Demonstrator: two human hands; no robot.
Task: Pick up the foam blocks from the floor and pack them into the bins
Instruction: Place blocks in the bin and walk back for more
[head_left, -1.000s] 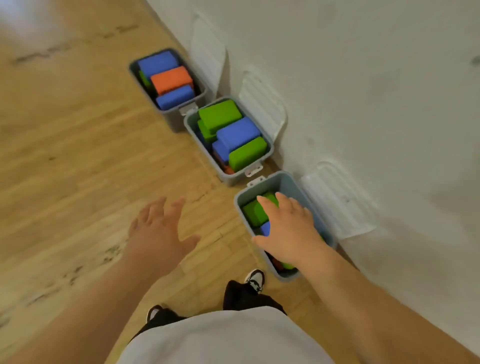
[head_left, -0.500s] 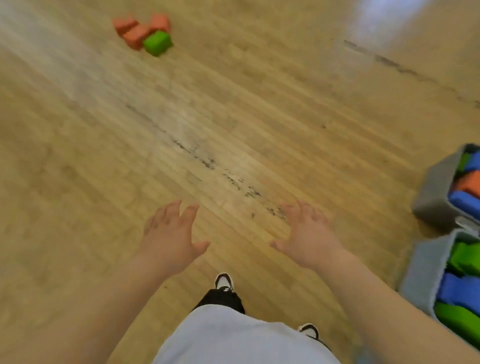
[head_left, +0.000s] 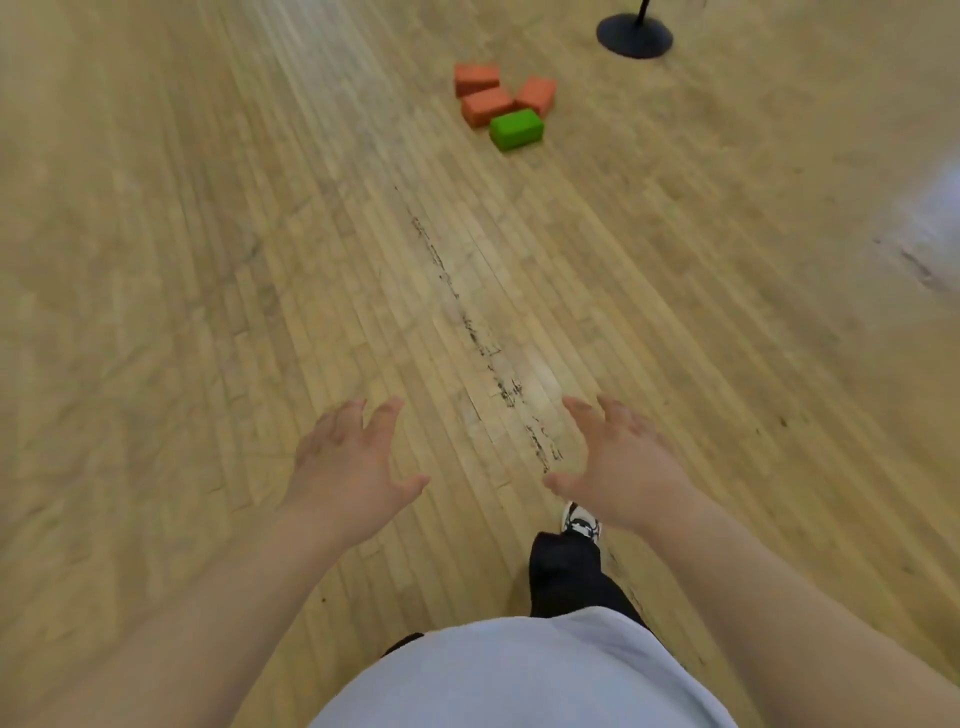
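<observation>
Beyond the far end of the dark scuff line (head_left: 467, 332) on the wooden floor (head_left: 208, 260), a green foam block (head_left: 516, 129) lies touching a cluster of three orange foam blocks (head_left: 485, 104). A black round base (head_left: 634, 35) stands farther still, off to the line's right. At the line's near end the left hand (head_left: 353, 467) and right hand (head_left: 618, 467) hover on either side of it, palms down, fingers spread and loose, grasping nothing. A white-and-black shoe (head_left: 581, 525) shows just below the right hand.

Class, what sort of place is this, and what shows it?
Probably a gym or activity hall: wide scuffed wooden floor, foam blocks lying loose, a black stand base.
</observation>
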